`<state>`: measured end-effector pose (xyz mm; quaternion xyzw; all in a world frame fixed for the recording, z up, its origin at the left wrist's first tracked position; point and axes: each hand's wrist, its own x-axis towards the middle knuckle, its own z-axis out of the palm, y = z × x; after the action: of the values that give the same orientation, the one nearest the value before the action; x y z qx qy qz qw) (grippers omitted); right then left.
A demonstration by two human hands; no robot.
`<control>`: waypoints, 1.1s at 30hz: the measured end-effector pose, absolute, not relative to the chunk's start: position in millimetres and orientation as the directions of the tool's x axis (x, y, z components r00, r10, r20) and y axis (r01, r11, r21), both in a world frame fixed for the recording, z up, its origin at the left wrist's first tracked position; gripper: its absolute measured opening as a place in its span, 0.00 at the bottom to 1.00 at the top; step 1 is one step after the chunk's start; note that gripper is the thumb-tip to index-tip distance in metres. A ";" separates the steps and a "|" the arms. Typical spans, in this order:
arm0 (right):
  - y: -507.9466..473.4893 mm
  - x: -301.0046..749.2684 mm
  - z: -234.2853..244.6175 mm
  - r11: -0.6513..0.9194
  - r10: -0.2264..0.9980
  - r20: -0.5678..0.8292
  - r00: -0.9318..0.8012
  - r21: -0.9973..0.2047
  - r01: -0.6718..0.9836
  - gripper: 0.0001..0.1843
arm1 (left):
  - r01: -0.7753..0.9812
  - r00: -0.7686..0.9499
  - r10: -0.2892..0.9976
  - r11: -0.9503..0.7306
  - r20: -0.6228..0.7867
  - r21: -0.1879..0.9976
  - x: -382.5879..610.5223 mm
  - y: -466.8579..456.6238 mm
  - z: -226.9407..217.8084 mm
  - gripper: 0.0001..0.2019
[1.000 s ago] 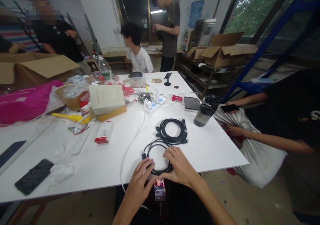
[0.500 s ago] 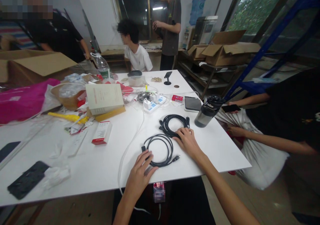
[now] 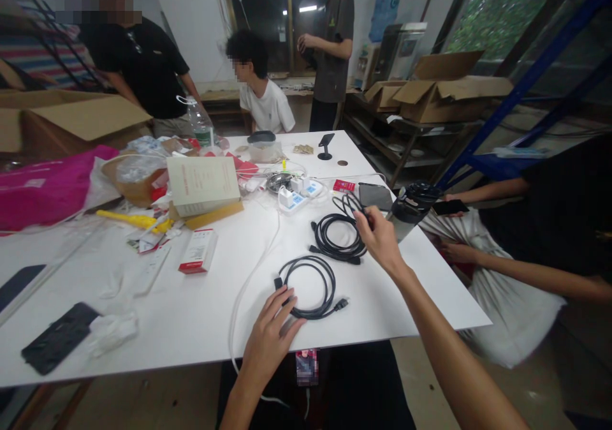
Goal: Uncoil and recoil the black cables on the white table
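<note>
A coiled black cable with a plug at each end lies flat near the table's front edge. My left hand rests against its left side, fingers stretched over the loop and thumb apart. Behind it and to the right lies a second black cable coil, with several plugs along its rim. Above that coil my right hand is closed, pinching a raised black cable whose loops hang to the left of the fingers. The ends of this raised cable are hard to make out.
A dark bottle stands just beyond my right hand, near a grey tablet-like device. A power strip sits mid-table; its white cord runs toward me. Boxes, bags and papers crowd the left. A seated person is close on the right.
My right hand has lifted a cable loop off the far coil, moving up and slightly right. My left hand keeps its place on the near coil.
</note>
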<state>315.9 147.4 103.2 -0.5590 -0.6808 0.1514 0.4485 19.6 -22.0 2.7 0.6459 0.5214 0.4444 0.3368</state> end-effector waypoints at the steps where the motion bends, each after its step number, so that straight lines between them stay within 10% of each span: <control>1: 142.6 314.9 118.6 0.355 0.871 0.479 0.105 -0.763 0.540 0.25 | 0.386 0.063 0.971 -0.235 0.229 0.892 18.9 -22.0 1.4 0.20; 9: 58.5 291.5 218.2 0.668 0.634 0.640 0.435 -0.736 0.110 0.20 | 0.342 0.006 0.977 -0.204 0.215 0.917 33.2 -29.1 23.5 0.29; 17: -22.8 256.9 170.8 0.542 0.768 0.460 0.446 -0.838 -0.068 0.13 | -0.266 -0.025 0.991 0.123 -0.134 0.956 106.2 -47.4 80.2 0.29; 27: -75.0 274.1 89.6 0.248 0.966 0.257 0.003 -0.936 0.250 0.16 | -0.605 0.167 0.973 0.227 -0.157 0.764 107.0 -47.7 93.3 0.28; 33: -82.6 322.2 68.6 0.113 0.947 0.194 0.256 -0.948 0.298 0.22 | -0.486 0.110 0.992 0.108 -0.062 0.867 62.4 -65.0 111.1 0.21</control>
<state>322.2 -82.6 68.6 -0.5906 -0.5269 0.3074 0.5283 62.4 -65.0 111.1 0.3563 0.3548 0.5650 0.6541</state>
